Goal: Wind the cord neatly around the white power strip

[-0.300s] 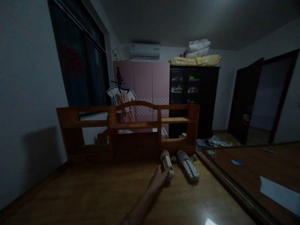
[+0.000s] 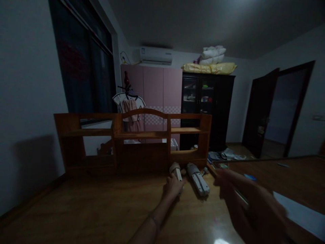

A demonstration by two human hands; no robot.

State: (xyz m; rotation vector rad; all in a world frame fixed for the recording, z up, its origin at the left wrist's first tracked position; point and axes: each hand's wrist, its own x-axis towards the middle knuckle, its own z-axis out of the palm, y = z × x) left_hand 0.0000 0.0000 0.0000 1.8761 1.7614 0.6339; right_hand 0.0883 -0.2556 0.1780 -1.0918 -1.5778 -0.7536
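My left hand (image 2: 174,186) is closed round a whitish, long power strip (image 2: 178,174), whose wound cord is bunched at the far end. The hand covers much of its near part. Just to the right lies a second power strip (image 2: 200,183), with its cord wrapped at the far end and a plug (image 2: 205,171) beside it. Both rest on the wooden desktop (image 2: 114,206). My right hand (image 2: 251,206) is close to the camera at the lower right and blurred. Its fingers stretch forward, with a gap at the thumb, and I see nothing held.
A low wooden shelf unit (image 2: 142,135) stands along the back of the desktop. To the right, beyond the desk edge, is a brown surface (image 2: 299,173) with a white sheet (image 2: 299,213) and a blue card (image 2: 250,177). Papers (image 2: 228,154) lie behind it.
My right hand has come into view from the lower right. My left hand has wrapped further over the nearer power strip. The view has shifted slightly.
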